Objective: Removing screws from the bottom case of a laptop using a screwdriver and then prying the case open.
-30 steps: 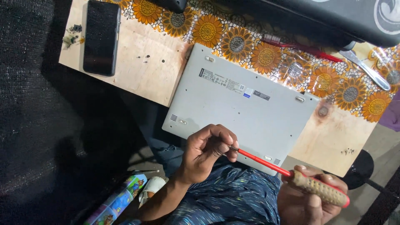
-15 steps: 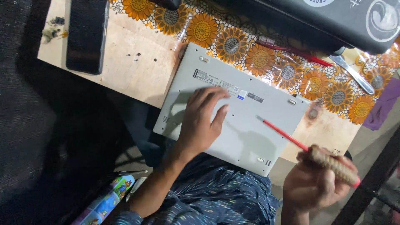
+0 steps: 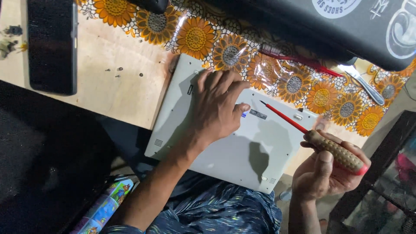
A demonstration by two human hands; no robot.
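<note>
A silver laptop (image 3: 242, 151) lies upside down across the edge of a wooden table (image 3: 117, 95), partly over my lap. My left hand (image 3: 216, 108) rests flat on its bottom cover near the far edge, fingers spread. My right hand (image 3: 329, 173) grips a screwdriver (image 3: 323, 145) with a tan ribbed handle and a red shaft. The tip hovers just above the cover, a little to the right of my left thumb.
A black phone (image 3: 52, 43) lies at the table's left. Small loose screws (image 3: 119, 71) sit on the bare wood. A sunflower-patterned cloth (image 3: 242, 47) covers the far side, with a red toothbrush (image 3: 299, 58), a metal tool (image 3: 359, 82) and a black case (image 3: 329, 26) on it.
My left hand left the screwdriver shaft at the near edge and moved up onto the laptop's far part. The screwdriver swung up, its tip now over the cover's middle.
</note>
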